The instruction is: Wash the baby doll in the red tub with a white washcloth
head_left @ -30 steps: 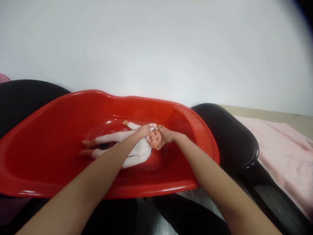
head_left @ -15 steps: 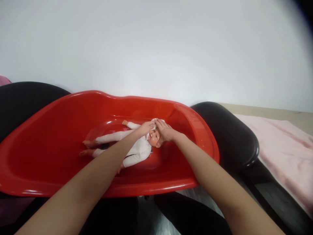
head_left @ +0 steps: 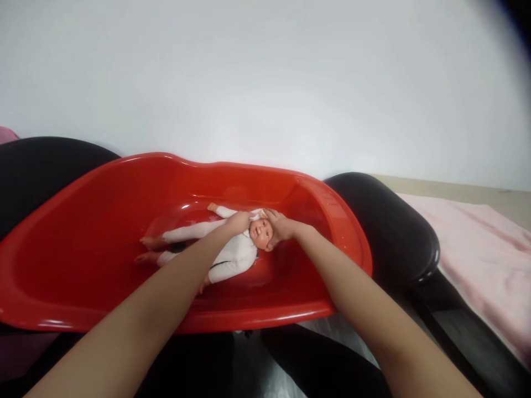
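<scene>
A baby doll (head_left: pixel 243 251) in a white outfit lies on its back in a red baby bathtub (head_left: pixel 95 265), head to the right and bare feet to the left. Beside the doll's cheek, my left hand (head_left: pixel 239 222) is closed, with a bit of white cloth (head_left: pixel 258 214) at its fingers. My right hand (head_left: pixel 282 225) cups the top and far side of the doll's head (head_left: pixel 261 234), fingers bent around it. Some fingertips of both hands are hidden. My left forearm covers part of the doll's legs and body.
Black chair seats stand at the left (head_left: pixel 45 171) and right (head_left: pixel 385 226) of the tub. A pink cloth (head_left: pixel 485 254) lies at the far right. Behind the tub rises a white wall (head_left: pixel 249 83). My dark-clothed legs are below its near rim.
My left hand has drawn back slightly left and down, away from my right hand, uncovering more of the doll's face. The white cloth sits lower. My right fingers have lowered a little.
</scene>
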